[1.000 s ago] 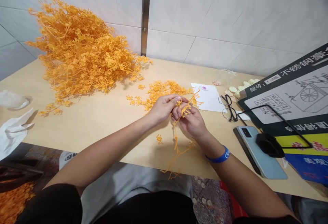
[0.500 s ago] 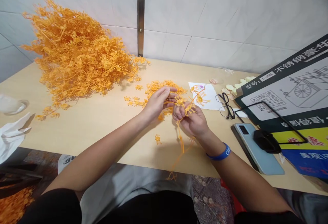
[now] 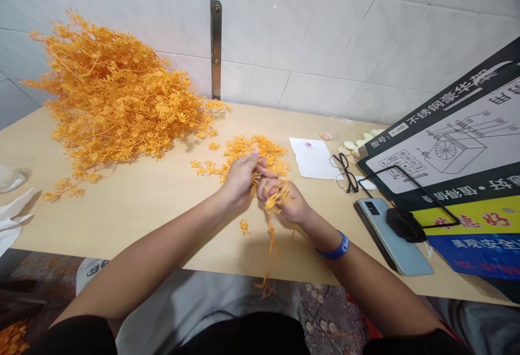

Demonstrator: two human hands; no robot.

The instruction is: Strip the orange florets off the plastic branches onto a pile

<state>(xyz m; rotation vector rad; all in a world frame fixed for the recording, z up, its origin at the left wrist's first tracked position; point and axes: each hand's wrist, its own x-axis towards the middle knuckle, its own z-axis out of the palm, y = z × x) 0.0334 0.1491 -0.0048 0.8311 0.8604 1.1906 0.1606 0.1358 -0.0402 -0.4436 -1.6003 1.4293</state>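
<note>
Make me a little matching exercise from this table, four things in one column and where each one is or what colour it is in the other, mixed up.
Column one:
1. wristband
2. large orange bunch
3. phone
4. eyeglasses

Column two:
a. just to the right of the white paper
b. at the left of the table, near the tiled wall
c. pale blue
d. on the wrist of the right hand

Right pairs: 1-d, 2-b, 3-c, 4-a

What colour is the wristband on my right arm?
The wristband is blue with pale lettering; it shows best in the current head view.
</note>
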